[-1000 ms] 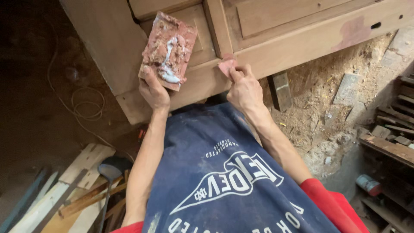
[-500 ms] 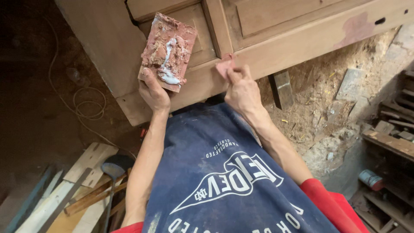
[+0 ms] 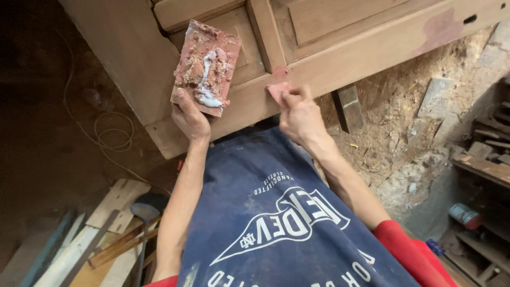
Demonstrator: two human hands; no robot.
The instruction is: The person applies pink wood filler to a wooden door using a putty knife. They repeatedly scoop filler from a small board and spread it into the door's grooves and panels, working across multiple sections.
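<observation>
My left hand (image 3: 188,118) grips the lower edge of a small flat board (image 3: 207,66) caked with reddish putty and a streak of pale grey paste, held up in front of a panelled wooden door (image 3: 340,37). My right hand (image 3: 300,114) pinches a small reddish scraper blade (image 3: 277,91) and presses it to the door's bottom rail, just below a reddish patch of filler on the vertical stile. Another pinkish filled patch (image 3: 438,29) shows farther right on the rail.
I wear a dark blue apron (image 3: 281,223) over red sleeves. Loose planks and a dustpan (image 3: 146,207) lie at lower left, a wire (image 3: 109,135) trails on the dark floor. Sawdust, rubble, wood offcuts and a can (image 3: 465,215) lie at right.
My right hand has slid slightly up and left along the rail toward the stile joint. The putty board in my left hand has stayed nearly still.
</observation>
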